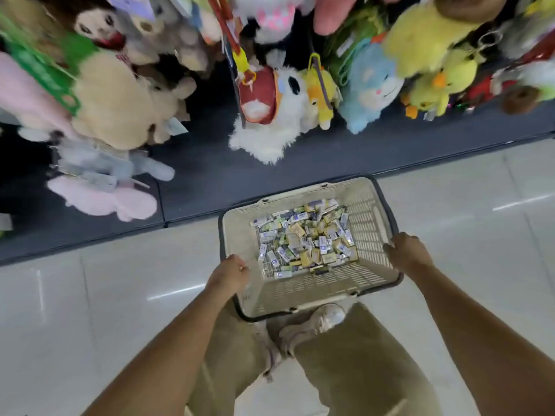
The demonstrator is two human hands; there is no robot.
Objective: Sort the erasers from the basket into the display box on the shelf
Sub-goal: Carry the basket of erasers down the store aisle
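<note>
A beige plastic shopping basket (303, 291) with a dark rim is in the lower middle of the head view, above the tiled floor. Its bottom is covered with several small wrapped erasers (303, 240) in white, yellow and purple. My left hand (229, 273) grips the basket's left rim, fingers curled over the edge. At the right rim my right hand (407, 252) grips the same way. No display box is in view.
A dark shelf base (195, 187) runs across the frame beyond the basket. Plush toys hang and sit above it, among them a white one (270, 127) and a blue one (369, 85). My legs and a shoe (326, 319) are under the basket.
</note>
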